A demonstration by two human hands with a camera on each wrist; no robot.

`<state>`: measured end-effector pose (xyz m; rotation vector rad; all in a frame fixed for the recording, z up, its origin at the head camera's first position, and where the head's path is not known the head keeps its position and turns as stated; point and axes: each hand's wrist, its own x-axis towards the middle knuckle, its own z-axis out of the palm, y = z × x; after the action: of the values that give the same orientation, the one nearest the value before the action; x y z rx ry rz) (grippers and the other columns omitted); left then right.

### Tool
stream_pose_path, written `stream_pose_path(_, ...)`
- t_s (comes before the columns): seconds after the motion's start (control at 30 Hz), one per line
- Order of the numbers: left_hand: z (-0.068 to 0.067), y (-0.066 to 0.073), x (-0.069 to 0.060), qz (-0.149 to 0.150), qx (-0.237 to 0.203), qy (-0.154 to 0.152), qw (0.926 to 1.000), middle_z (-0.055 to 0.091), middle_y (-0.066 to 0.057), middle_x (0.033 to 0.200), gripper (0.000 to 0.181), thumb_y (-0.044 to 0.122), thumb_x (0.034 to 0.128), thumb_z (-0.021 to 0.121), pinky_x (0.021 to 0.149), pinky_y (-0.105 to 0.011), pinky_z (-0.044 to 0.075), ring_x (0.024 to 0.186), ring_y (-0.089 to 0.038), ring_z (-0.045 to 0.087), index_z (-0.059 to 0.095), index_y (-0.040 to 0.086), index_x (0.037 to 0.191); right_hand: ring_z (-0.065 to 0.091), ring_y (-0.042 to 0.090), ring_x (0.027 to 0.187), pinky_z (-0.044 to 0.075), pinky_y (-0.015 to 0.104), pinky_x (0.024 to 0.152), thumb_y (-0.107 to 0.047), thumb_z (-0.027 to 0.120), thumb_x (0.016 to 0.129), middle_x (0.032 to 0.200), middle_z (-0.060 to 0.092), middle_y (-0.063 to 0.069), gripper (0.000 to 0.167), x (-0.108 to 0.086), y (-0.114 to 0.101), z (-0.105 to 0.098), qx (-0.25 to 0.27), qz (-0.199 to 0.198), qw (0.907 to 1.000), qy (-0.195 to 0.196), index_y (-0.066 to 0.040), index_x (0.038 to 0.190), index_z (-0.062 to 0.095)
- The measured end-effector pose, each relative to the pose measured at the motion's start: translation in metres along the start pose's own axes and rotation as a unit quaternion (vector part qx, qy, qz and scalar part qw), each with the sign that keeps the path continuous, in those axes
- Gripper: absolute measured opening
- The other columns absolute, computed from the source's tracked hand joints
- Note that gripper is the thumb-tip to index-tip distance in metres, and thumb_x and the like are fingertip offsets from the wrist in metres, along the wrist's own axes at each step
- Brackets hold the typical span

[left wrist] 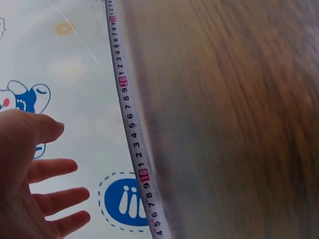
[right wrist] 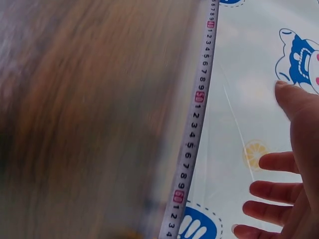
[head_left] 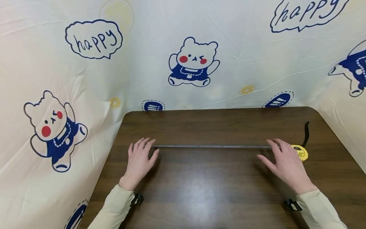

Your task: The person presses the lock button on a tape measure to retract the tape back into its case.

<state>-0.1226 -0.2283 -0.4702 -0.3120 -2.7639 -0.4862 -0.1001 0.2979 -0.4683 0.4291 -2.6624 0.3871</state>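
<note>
A tape measure's yellow case [head_left: 300, 152] lies at the right of the brown table, its blade [head_left: 211, 146] drawn out leftward in a straight line. The left hand [head_left: 140, 162] is over the blade's left end, fingers spread. Beside the case, the right hand [head_left: 288, 165] has its fingers spread at the blade's right part. In the left wrist view the blade [left wrist: 130, 119] shows numbers around 10 and 20, apart from the left hand [left wrist: 30, 184]. The right wrist view has the blade [right wrist: 192, 129] near 50 and 60, with the right hand [right wrist: 294, 174] apart from it.
A black strap [head_left: 306, 133] extends from the case toward the table's back right. The brown table [head_left: 200, 181] has rounded back corners. Behind it and at both sides hangs a pale cloth [head_left: 240, 44] printed with bears and lettering. Dark devices are on both wrists.
</note>
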Motion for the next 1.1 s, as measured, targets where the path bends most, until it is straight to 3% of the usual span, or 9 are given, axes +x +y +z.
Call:
stream_pose_path(0.23,-0.001,-0.011,-0.001,-0.009,-0.028,0.022,0.9993,0.069,-0.017,0.125,0.030,0.022,0.0959,0.075,0.094,-0.067,0.042,0.116,-0.043,0.057,0.074,0.007,0.122,0.059,0.050,0.109,0.048,0.067,0.092,-0.032,0.085,0.085,0.121,0.062,0.032,0.062,-0.003,0.011,-0.004,-0.013,0.014,0.9995,-0.025,0.007,0.129,0.063)
stream_pose_path(0.43,-0.001,-0.022,-0.003,-0.017,-0.044,0.027,0.9985,0.071,-0.017,0.117,0.025,0.014,0.0940,0.077,0.083,-0.064,0.048,0.109,-0.044,0.061,0.075,0.007,0.118,0.060,0.051,0.105,0.048,0.066,0.088,-0.026,0.084,0.085,0.117,0.063,0.032,0.056,-0.007,0.025,-0.003,-0.017,0.014,0.9996,-0.017,0.008,0.125,0.064)
stream_pose_path(0.73,0.001,-0.040,-0.002,-0.053,-0.127,0.032,0.9899,0.067,-0.022,0.120,0.025,0.005,0.0929,0.076,0.095,-0.060,0.047,0.112,-0.044,0.059,0.073,0.002,0.118,0.060,0.053,0.103,0.045,0.070,0.081,-0.022,0.083,0.085,0.116,0.063,0.033,0.051,-0.012,0.042,-0.006,-0.024,0.022,0.9995,-0.003,0.006,0.124,0.065)
stream_pose_path(0.97,-0.003,-0.054,0.001,-0.072,-0.158,0.037,0.9841,0.066,-0.024,0.119,0.027,0.001,0.0914,0.075,0.085,-0.054,0.049,0.109,-0.042,0.060,0.073,0.000,0.118,0.059,0.057,0.100,0.044,0.072,0.081,-0.021,0.081,0.089,0.118,0.061,0.035,0.048,-0.016,0.053,-0.008,-0.028,0.044,0.9985,-0.018,0.008,0.123,0.064)
stream_pose_path(1.1,-0.006,-0.063,0.004,-0.089,-0.173,0.029,0.9805,0.065,-0.026,0.123,0.027,0.001,0.0918,0.075,0.089,-0.054,0.045,0.115,-0.044,0.056,0.072,-0.003,0.118,0.056,0.059,0.099,0.043,0.072,0.081,-0.021,0.080,0.089,0.116,0.060,0.035,0.046,-0.020,0.060,-0.009,-0.019,0.055,0.9983,-0.011,0.008,0.120,0.063)
